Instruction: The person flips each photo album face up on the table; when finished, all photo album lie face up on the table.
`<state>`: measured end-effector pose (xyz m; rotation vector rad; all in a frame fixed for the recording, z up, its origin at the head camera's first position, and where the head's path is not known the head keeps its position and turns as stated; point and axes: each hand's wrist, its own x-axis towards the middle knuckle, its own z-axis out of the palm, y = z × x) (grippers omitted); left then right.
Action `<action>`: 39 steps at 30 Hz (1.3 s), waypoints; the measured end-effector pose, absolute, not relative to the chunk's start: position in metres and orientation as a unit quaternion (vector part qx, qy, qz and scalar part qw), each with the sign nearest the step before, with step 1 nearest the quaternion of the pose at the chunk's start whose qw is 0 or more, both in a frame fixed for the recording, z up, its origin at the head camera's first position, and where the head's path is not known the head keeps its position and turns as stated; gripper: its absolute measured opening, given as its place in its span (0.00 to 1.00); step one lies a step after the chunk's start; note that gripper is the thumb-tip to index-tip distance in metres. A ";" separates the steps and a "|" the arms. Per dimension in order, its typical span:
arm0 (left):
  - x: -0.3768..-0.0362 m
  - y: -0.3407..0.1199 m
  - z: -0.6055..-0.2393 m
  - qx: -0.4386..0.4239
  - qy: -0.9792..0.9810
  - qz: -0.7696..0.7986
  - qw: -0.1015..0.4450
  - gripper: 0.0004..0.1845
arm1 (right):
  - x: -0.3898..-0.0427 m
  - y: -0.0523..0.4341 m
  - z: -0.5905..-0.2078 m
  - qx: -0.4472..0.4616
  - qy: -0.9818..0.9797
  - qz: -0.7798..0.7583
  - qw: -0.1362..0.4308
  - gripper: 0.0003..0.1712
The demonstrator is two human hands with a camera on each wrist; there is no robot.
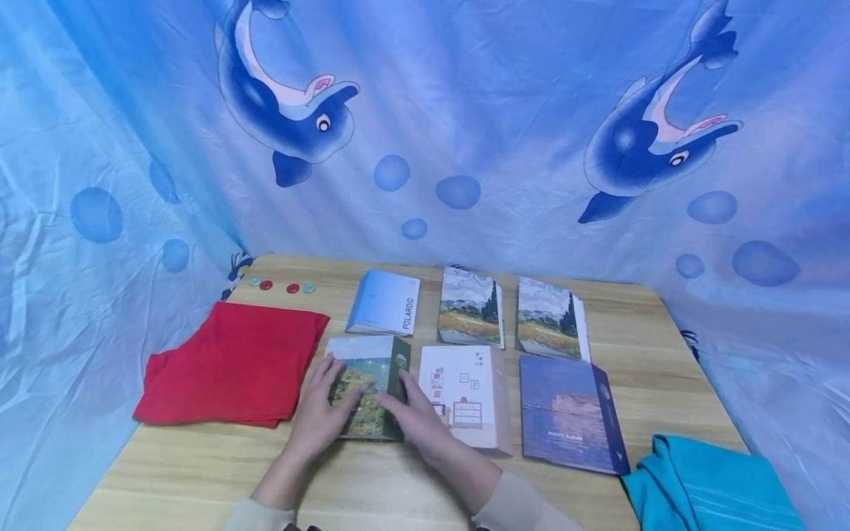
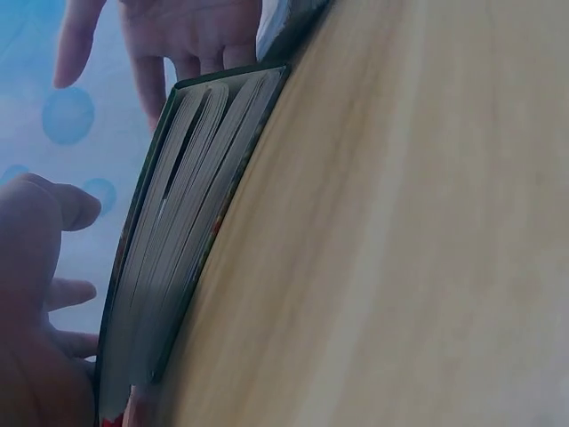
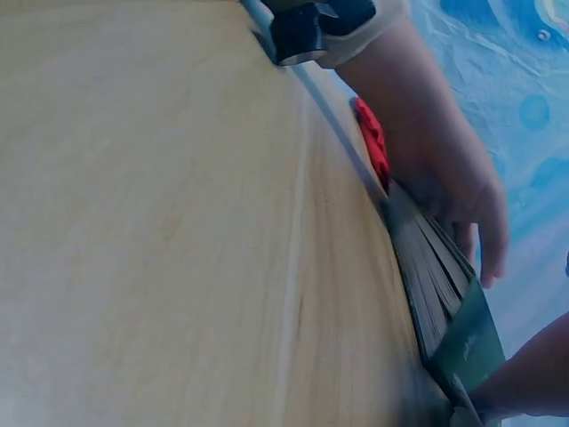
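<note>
A small album with a green spine and a landscape cover [image 1: 373,372] lies flat on the wooden table [image 1: 372,487], front left of a group of albums. My left hand [image 1: 335,387] rests on its cover and left edge with the fingers laid fairly straight. My right hand [image 1: 401,398] touches its right, spine side. The left wrist view shows the album's page edges [image 2: 182,231] side-on, the left hand [image 2: 36,267] beside them and the right hand [image 2: 178,36] beyond. In the right wrist view the left hand [image 3: 449,173] lies over the album [image 3: 436,280].
Around it lie a white "POLAROID" album [image 1: 385,302], two landscape albums [image 1: 470,308] [image 1: 550,318], a white album [image 1: 465,394] and a dark blue photo album [image 1: 569,413]. A red cloth [image 1: 232,365] is left, a teal cloth [image 1: 710,487] front right, small round discs [image 1: 279,286] at the back.
</note>
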<state>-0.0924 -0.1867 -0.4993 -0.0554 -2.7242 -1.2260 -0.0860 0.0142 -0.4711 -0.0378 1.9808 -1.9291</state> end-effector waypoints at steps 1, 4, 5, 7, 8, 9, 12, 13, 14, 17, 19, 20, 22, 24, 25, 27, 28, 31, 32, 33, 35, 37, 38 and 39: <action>-0.093 -0.187 -0.499 -0.019 -0.906 -0.416 0.080 0.36 | -0.086 0.013 -0.471 -0.012 0.712 -0.679 0.181 0.48; -0.093 -0.186 -0.499 -0.017 -0.899 -0.429 0.085 0.36 | -0.088 0.008 -0.470 -0.005 0.713 -0.683 0.158 0.44; -0.094 -0.186 -0.500 -0.015 -0.898 -0.432 0.084 0.36 | -0.088 0.007 -0.470 -0.001 0.710 -0.688 0.149 0.43; -0.094 -0.184 -0.500 -0.010 -0.895 -0.439 0.080 0.35 | -0.088 0.006 -0.469 0.008 0.703 -0.699 0.133 0.41; -0.094 -0.183 -0.500 -0.006 -0.894 -0.441 0.076 0.35 | -0.088 0.005 -0.468 0.011 0.698 -0.705 0.126 0.39; -0.095 -0.182 -0.500 -0.004 -0.894 -0.442 0.072 0.35 | -0.088 0.004 -0.468 0.011 0.696 -0.708 0.117 0.37; -0.095 -0.178 -0.499 -0.007 -0.891 -0.450 0.053 0.37 | -0.089 0.004 -0.467 0.021 0.697 -0.712 0.086 0.28; -0.095 -0.177 -0.499 -0.010 -0.890 -0.454 0.046 0.37 | -0.091 0.004 -0.468 0.025 0.696 -0.714 0.075 0.25; -0.096 -0.175 -0.499 -0.014 -0.888 -0.458 0.040 0.38 | -0.092 0.005 -0.468 0.031 0.694 -0.716 0.064 0.24; -0.095 -0.168 -0.499 -0.024 -0.875 -0.483 0.018 0.39 | -0.099 0.009 -0.468 0.049 0.663 -0.745 0.052 0.26; -0.094 -0.162 -0.499 -0.024 -0.862 -0.507 0.000 0.40 | -0.102 0.012 -0.466 0.056 0.637 -0.767 0.059 0.30; -0.094 -0.160 -0.498 -0.024 -0.854 -0.520 -0.008 0.40 | -0.103 0.014 -0.465 0.057 0.624 -0.777 0.063 0.31; -0.093 -0.155 -0.497 -0.021 -0.836 -0.547 -0.023 0.39 | -0.104 0.017 -0.463 0.054 0.611 -0.786 0.072 0.31; -0.093 -0.150 -0.496 -0.021 -0.819 -0.572 -0.031 0.39 | -0.104 0.020 -0.461 0.052 0.612 -0.786 0.075 0.30; -0.092 -0.148 -0.495 -0.022 -0.810 -0.585 -0.035 0.38 | -0.104 0.022 -0.461 0.049 0.615 -0.783 0.073 0.30; -0.092 -0.143 -0.491 -0.030 -0.789 -0.612 -0.036 0.36 | -0.104 0.024 -0.459 0.042 0.625 -0.776 0.068 0.30; -0.091 -0.141 -0.488 -0.036 -0.780 -0.624 -0.036 0.36 | -0.104 0.025 -0.458 0.038 0.629 -0.773 0.065 0.29; -0.092 -0.132 -0.478 -0.064 -0.749 -0.659 -0.033 0.34 | -0.104 0.027 -0.454 0.022 0.642 -0.765 0.049 0.27; -0.092 -0.129 -0.474 -0.074 -0.740 -0.668 -0.033 0.34 | -0.104 0.028 -0.453 0.015 0.644 -0.764 0.042 0.27; -0.093 -0.126 -0.470 -0.080 -0.730 -0.677 -0.036 0.35 | -0.104 0.029 -0.452 0.008 0.646 -0.762 0.033 0.26; -0.094 -0.122 -0.464 -0.085 -0.714 -0.694 -0.044 0.37 | -0.104 0.030 -0.451 -0.007 0.653 -0.757 0.020 0.25; -0.095 -0.120 -0.459 -0.081 -0.704 -0.703 -0.051 0.38 | -0.105 0.030 -0.451 -0.023 0.660 -0.751 0.016 0.26; -0.095 -0.121 -0.457 -0.080 -0.702 -0.705 -0.052 0.39 | -0.105 0.031 -0.452 -0.032 0.667 -0.744 0.016 0.27; -0.096 -0.122 -0.455 -0.079 -0.702 -0.706 -0.052 0.39 | -0.106 0.031 -0.453 -0.040 0.674 -0.738 0.019 0.27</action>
